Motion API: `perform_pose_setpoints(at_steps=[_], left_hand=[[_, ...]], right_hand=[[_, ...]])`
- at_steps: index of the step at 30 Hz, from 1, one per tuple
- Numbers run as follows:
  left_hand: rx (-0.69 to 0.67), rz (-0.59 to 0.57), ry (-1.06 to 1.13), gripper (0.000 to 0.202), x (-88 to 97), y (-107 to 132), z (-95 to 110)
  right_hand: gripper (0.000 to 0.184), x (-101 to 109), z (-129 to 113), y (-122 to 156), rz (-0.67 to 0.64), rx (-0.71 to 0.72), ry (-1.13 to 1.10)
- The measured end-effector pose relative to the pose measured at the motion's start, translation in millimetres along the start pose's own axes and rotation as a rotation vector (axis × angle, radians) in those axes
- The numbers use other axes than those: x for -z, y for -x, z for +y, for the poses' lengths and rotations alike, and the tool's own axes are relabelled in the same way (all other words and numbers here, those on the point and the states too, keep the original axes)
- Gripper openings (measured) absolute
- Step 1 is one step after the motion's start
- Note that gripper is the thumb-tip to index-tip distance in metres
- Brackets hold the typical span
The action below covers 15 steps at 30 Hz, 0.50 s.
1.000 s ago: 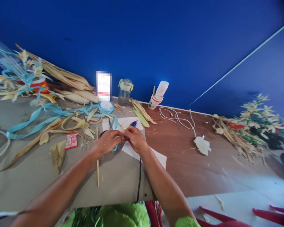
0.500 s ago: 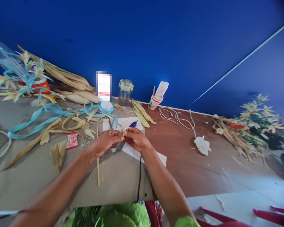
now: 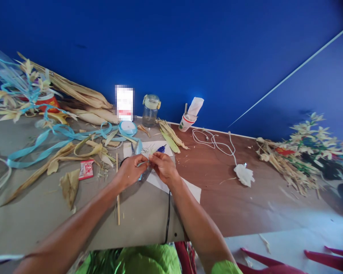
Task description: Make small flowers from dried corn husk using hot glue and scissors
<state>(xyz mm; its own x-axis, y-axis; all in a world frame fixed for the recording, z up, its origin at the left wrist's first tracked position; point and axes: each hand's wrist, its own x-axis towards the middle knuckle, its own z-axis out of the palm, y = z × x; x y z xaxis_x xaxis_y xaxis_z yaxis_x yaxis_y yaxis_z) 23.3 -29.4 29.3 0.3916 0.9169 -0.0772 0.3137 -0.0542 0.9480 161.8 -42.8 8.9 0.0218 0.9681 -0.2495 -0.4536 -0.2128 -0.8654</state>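
Over the table's middle, my left hand (image 3: 129, 172) and my right hand (image 3: 165, 167) meet fingertip to fingertip. My right thumb and fingers pinch a small pale yellowish piece (image 3: 150, 156), perhaps corn husk; its lower part is hidden. The left hand is curled with thumb and finger together right beside it, and what it grips is too small to make out. Blue ribbon (image 3: 138, 147) runs from a ribbon roll (image 3: 128, 128) toward my hands, and a bit shows beneath them. Just beyond lie white paper (image 3: 168, 151) and a dark blue-handled tool (image 3: 161, 149), partly covered.
Dried corn husks (image 3: 60, 156) and a red packet (image 3: 86, 169) lie left, near a thin stick (image 3: 118, 213). A lidded jar (image 3: 151, 112), paper cup (image 3: 186, 122) and white cable (image 3: 214, 142) stand or lie along the blue wall. Husk flowers (image 3: 314, 140) lie far right.
My left hand has shifted slightly left and rolled, its fingertips drawing a little away from the right hand's. My right hand stays nearly in place. The view has moved slightly.
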Motion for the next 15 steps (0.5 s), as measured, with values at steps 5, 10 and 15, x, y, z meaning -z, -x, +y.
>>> perform_pose_setpoints(at_steps=[5,10,15], left_hand=[[0.231,-0.186,0.393,0.022,4.4,-2.7,-7.2],[0.274,-0.273,0.537,0.025,5.4,-4.0,-9.8],[0.267,-0.284,0.637,0.025,5.3,-3.3,-6.7]], right_hand=[[0.028,3.2,-5.5,2.9,-0.161,-0.077,-0.013],[0.028,5.6,-8.5,4.0,-0.169,-0.075,-0.009],[0.030,7.7,-9.9,3.1,-0.214,-0.076,-0.017]])
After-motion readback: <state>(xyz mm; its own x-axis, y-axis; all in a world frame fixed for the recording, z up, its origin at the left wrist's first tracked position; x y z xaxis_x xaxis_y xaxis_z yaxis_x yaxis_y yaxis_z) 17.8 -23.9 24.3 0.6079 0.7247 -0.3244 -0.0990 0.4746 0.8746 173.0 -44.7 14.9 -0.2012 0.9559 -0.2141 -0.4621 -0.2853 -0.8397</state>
